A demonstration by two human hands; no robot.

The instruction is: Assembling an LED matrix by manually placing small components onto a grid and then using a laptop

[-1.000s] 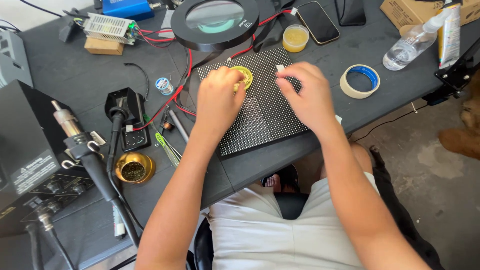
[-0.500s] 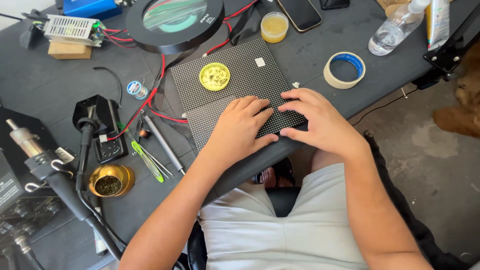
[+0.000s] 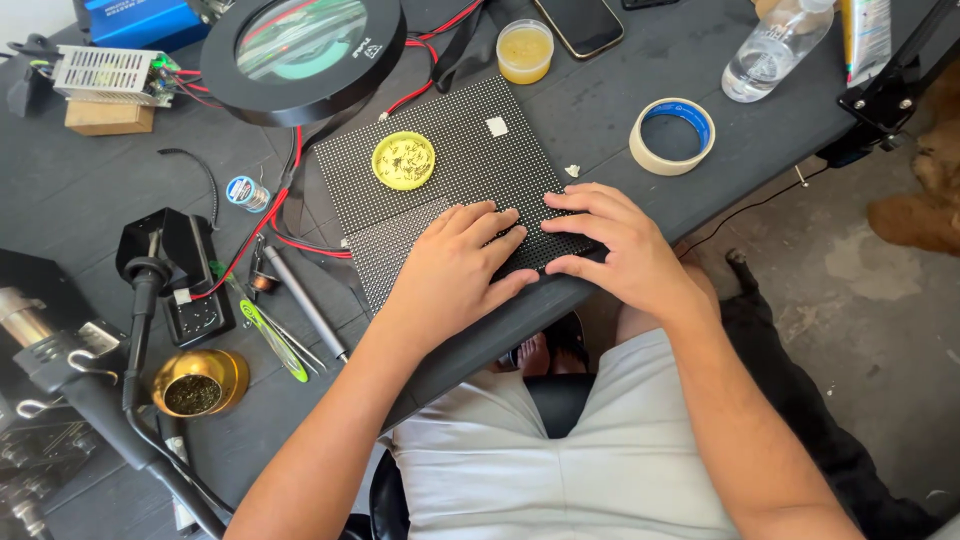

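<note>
A black dotted panel (image 3: 470,165) lies flat on the dark table (image 3: 90,190). My left hand (image 3: 455,270) rests palm down on the panel's near edge, fingers spread and pointing right. My right hand (image 3: 615,240) lies beside it at the panel's near right corner, thumb under the edge and fingertips meeting the left fingertips. A round yellow tin (image 3: 403,160) and a small white square piece (image 3: 496,126) sit on the panel's far part.
A ring magnifier lamp (image 3: 300,50), a jar of yellow paste (image 3: 525,50), a phone (image 3: 580,22), a tape roll (image 3: 672,135), a water bottle (image 3: 775,50), a solder spool (image 3: 243,192), a soldering iron stand (image 3: 185,265), a brass tip cleaner (image 3: 195,385), tweezers (image 3: 270,340). Red wires (image 3: 270,215) cross left of the panel.
Both hands have slid from the panel's far part, near the yellow tin and white piece, down to its near edge, where they now lie flat.
</note>
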